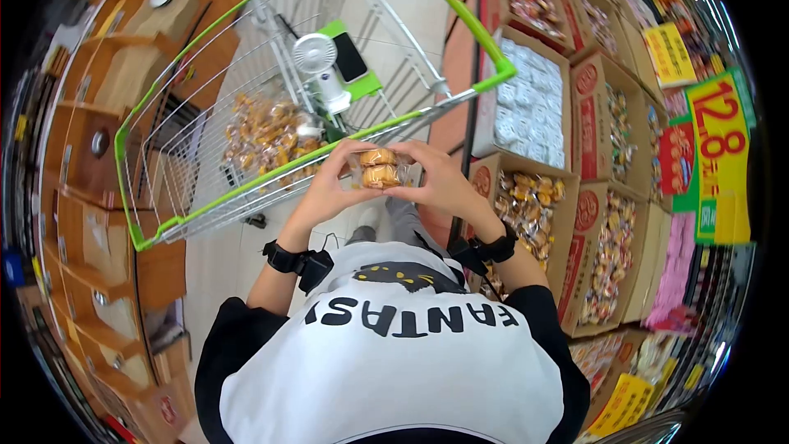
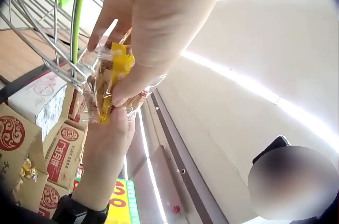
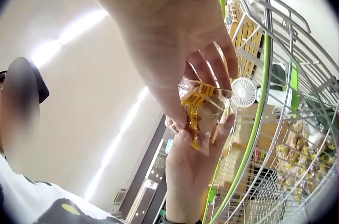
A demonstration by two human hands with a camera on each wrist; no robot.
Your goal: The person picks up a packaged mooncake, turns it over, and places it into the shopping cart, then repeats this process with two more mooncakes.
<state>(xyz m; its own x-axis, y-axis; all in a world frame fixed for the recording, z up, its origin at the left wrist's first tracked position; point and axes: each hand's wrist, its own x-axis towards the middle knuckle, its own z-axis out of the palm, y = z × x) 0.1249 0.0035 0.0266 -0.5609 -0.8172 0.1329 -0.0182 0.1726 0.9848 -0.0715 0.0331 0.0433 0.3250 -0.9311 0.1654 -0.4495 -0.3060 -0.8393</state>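
Angling inward, the left hand (image 1: 335,179) and right hand (image 1: 437,181) pinch the clear packet (image 1: 380,169) from both sides, thumbs nearest the shirt (image 1: 394,362). Just beyond them runs the cart's green rim (image 1: 283,171), boxes (image 1: 526,218) sit off to the right, and there's room back toward the shirt; the packet's right between the hands, holding what look like two round pastries (image 1: 379,175).

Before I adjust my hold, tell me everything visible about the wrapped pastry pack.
The pack shows two round, golden-brown pastries through clear, crinkled film, apparently plastic. A yellow printed strip runs along its underside. The left hand and right hand pinch opposite sides. I can't tell whether it's sealed.
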